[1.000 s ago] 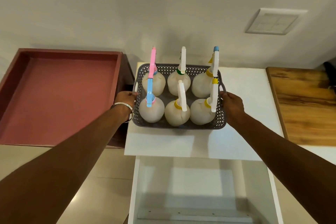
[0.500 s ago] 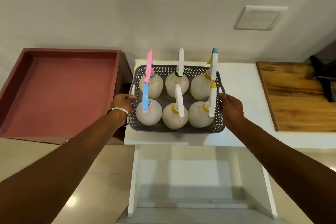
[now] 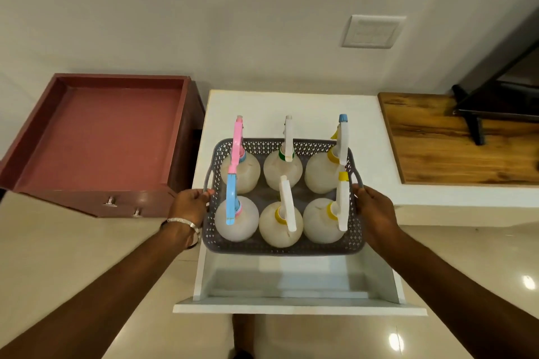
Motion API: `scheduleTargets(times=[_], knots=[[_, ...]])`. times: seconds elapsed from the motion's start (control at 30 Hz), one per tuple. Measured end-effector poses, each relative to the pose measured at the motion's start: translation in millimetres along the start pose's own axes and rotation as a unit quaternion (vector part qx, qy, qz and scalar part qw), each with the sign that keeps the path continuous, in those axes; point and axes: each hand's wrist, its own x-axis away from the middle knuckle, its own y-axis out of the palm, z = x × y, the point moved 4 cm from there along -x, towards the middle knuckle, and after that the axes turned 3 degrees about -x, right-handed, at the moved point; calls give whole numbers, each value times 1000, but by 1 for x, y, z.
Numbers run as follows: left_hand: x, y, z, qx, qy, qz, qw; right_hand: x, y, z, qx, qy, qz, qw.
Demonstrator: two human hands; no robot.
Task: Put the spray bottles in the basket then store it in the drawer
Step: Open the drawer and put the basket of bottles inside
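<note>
Grey perforated plastic, the basket [image 3: 281, 248] hangs between the two hands in the head view, its near edge out past the white cabinet top [image 3: 294, 108] and over the open white drawer [image 3: 297, 291] below. The left hand [image 3: 189, 207] curls its fingers round the left handle loop; the right hand [image 3: 376, 210] grips the matching loop opposite. Holding both ends likely keeps the load level, since the bottles stand loose. Between the grips stand six translucent spray bottles [image 3: 281, 226], three by three, upright, triggers pointing the same way. Nearest the left grip is the blue-headed bottle [image 3: 236, 218], with the pink-headed one [image 3: 240, 167] beyond it. Out past the left hand sits a maroon drawer [image 3: 99, 137], pulled open. Past the right hand lies a wooden surface [image 3: 455, 143]. The loading looks done; lowering into the white drawer seems next.
</note>
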Motion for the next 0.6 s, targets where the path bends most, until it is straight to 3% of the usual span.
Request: scheduleTargets(times=[0.3,0.6], knots=[[69,9,-67,29,-46,-2,999,55,-48,58,0,34,5,999],[67,19,-113,20,-73,-22,997,64,-54,101,-1,52,9,999]])
